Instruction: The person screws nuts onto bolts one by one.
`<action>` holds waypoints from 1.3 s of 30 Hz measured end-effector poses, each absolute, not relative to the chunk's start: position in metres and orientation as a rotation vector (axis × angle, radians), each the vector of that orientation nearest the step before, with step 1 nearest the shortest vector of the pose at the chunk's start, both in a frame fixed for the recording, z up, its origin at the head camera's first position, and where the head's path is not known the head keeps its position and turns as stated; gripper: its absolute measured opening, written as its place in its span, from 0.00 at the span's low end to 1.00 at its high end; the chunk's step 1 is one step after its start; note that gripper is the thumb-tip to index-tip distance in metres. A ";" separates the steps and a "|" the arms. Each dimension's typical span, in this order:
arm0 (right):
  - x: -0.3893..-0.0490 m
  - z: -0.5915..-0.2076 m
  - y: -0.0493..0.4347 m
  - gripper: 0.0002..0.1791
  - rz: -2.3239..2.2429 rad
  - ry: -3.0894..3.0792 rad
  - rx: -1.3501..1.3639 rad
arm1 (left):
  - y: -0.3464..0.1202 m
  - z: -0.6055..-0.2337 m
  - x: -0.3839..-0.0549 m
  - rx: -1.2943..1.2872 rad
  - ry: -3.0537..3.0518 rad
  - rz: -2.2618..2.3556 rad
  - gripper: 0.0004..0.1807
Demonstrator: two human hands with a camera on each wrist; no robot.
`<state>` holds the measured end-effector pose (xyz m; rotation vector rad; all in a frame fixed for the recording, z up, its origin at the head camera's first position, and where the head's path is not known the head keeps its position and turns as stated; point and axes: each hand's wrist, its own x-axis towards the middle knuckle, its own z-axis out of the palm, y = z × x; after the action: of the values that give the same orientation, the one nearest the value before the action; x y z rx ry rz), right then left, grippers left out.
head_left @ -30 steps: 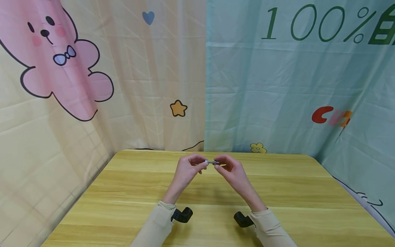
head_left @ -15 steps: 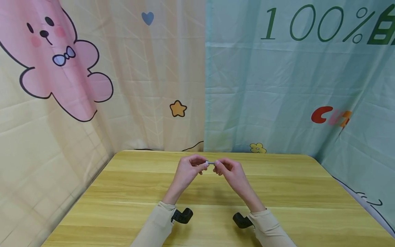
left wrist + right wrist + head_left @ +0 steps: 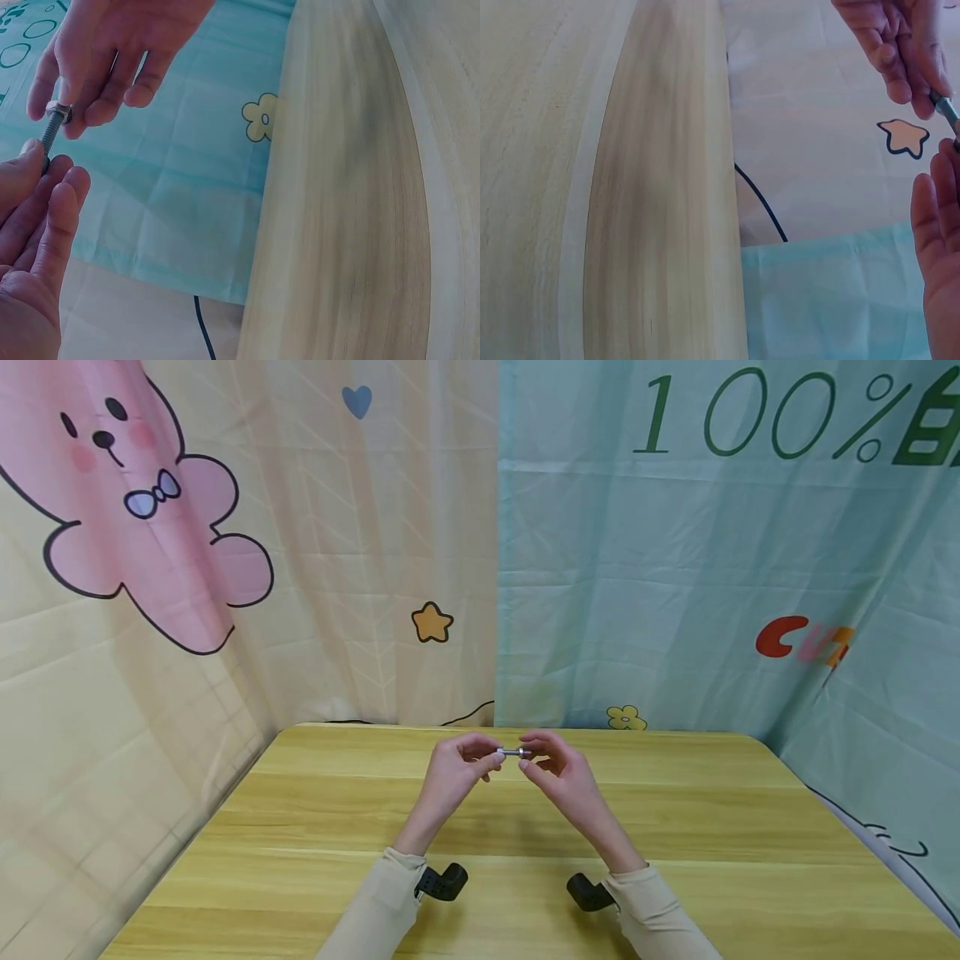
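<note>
A small metal bolt (image 3: 510, 752) lies level between my two hands above the far part of the table. My left hand (image 3: 459, 766) pinches its left end between thumb and fingers, which cover that end. A nut (image 3: 58, 112) sits on the threaded shank (image 3: 49, 137) near the other end. Around the nut my right hand (image 3: 564, 774) holds its thumb and forefinger apart, one below and one above. Whether a fingertip touches the nut I cannot tell. In the right wrist view the bolt (image 3: 946, 109) is partly cut off at the frame's edge.
The wooden table (image 3: 360, 827) reaches back to hanging curtains (image 3: 420, 543) printed with cartoon figures. Each wrist wears a black camera mount (image 3: 444, 882). A thin dark cable (image 3: 761, 202) hangs beyond the table's edge.
Half a second ago the right fingers pinched the nut end; now they have spread off it, much as one second ago, and the nut shows. The left hand keeps its hold.
</note>
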<state>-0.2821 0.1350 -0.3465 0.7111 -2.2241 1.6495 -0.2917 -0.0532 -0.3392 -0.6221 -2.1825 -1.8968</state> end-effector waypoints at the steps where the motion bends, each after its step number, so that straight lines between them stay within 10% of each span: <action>1: -0.282 -0.347 0.135 0.14 1.646 -2.216 0.717 | -0.053 -0.339 -0.292 -0.623 -2.182 -1.899 0.09; 39: -0.283 -0.346 0.137 0.10 1.651 -2.231 0.722 | -0.052 -0.338 -0.290 -0.645 -2.185 -1.891 0.06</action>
<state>-0.2829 0.1365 -0.3460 0.7224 -2.2309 1.6511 -0.2903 -0.0524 -0.3379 -0.6451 -2.1852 -1.8909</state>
